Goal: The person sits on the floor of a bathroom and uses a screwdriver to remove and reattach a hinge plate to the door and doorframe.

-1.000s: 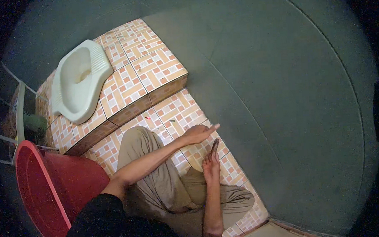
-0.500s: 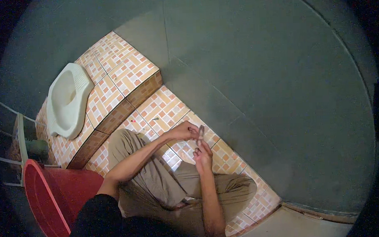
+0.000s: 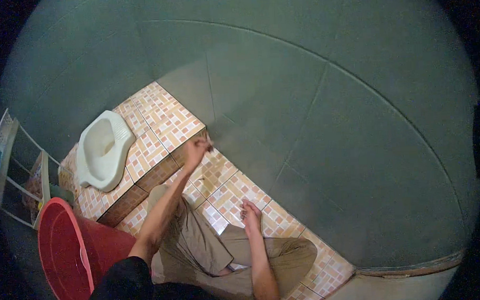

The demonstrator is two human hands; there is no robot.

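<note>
My left hand (image 3: 196, 153) reaches forward, low over the tiled floor (image 3: 226, 199) near the corner of the raised step. Its fingers close on a small greyish-brown piece (image 3: 211, 146), too blurred to name. In front of my lap my right hand (image 3: 251, 215) is raised off the floor, apart from the left. The right fingers are curled loosely inward; what they hold, if anything, is hidden. My crossed legs in tan trousers (image 3: 201, 241) rest on the tiles beneath both forearms.
A white squat toilet (image 3: 105, 149) is set in the tiled step (image 3: 170, 118) at left. A large red tub (image 3: 103, 244) stands by my left arm, with a pale rack (image 3: 19, 173) behind it. The grey-green wall (image 3: 313, 126) runs along the floor's far right side.
My left hand has parted from the right and moved forward and left toward the step's corner. My right hand has dropped slightly nearer my lap. The view has tilted up.
</note>
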